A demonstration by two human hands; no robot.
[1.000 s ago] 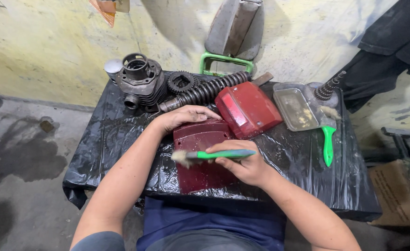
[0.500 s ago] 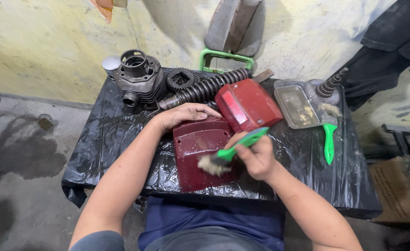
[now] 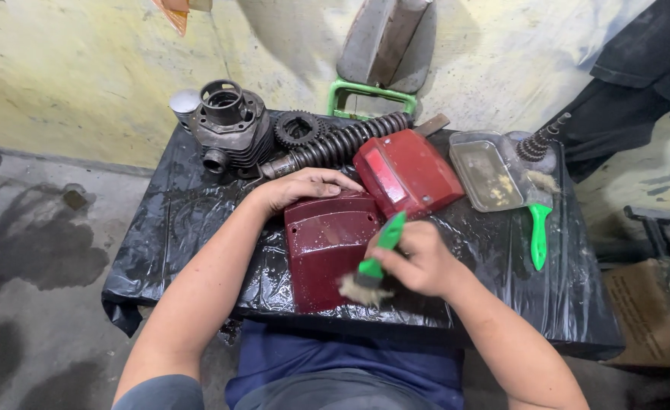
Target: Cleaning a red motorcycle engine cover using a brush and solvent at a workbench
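Note:
A dark red flat cover panel [image 3: 323, 247] lies wet on the black plastic sheet [image 3: 176, 220] over a small table. My left hand [image 3: 305, 186] rests flat on the panel's far edge and holds it down. My right hand [image 3: 418, 262] grips a green-handled brush [image 3: 373, 262], its bristles down at the panel's near right corner. A red tail-light housing [image 3: 407, 171] lies just beyond, touching the panel's far right corner.
At the back stand a grey engine cylinder [image 3: 229, 125], a black sprocket [image 3: 297, 127] and a coiled shock spring [image 3: 346, 140]. To the right sit a clear tray [image 3: 487, 171] and a second green brush [image 3: 538, 228]. A green frame [image 3: 371, 95] leans on the wall.
My right hand swung the brush from lying across the panel's middle to pointing down at the near right corner. The left hand stayed on the far edge.

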